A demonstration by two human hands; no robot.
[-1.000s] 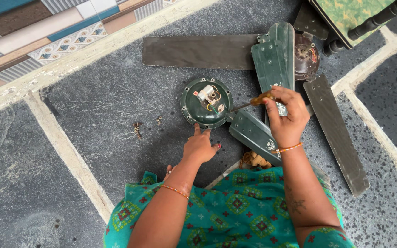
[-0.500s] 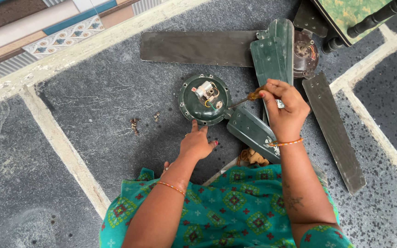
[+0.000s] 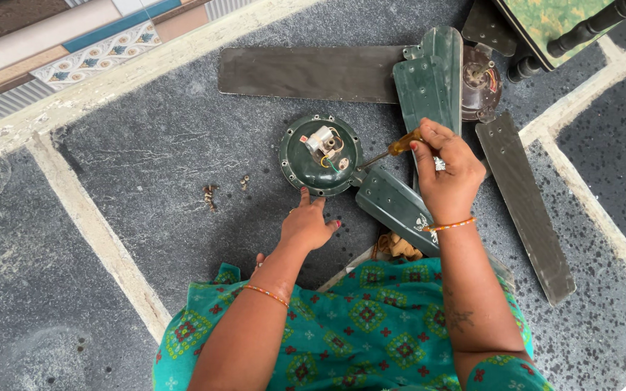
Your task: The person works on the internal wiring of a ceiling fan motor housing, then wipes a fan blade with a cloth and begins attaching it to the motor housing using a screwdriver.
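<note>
A dark green round fan motor housing lies on the grey stone floor, its wires and a white part showing on top. My left hand rests on the floor just below it, a fingertip touching its rim. My right hand grips a screwdriver with an amber handle; its shaft points left, the tip at the housing's right edge. A green blade bracket extends from the housing toward my lap, and my right wrist lies over it.
A long grey fan blade lies at the top, another at the right. A second green bracket and a brown motor part sit beyond my right hand. Loose screws lie left of the housing. A dark furniture leg stands top right.
My right hand has lifted slightly and tilted the screwdriver so its tip sits at the housing's right edge. My left hand stays below the housing.
</note>
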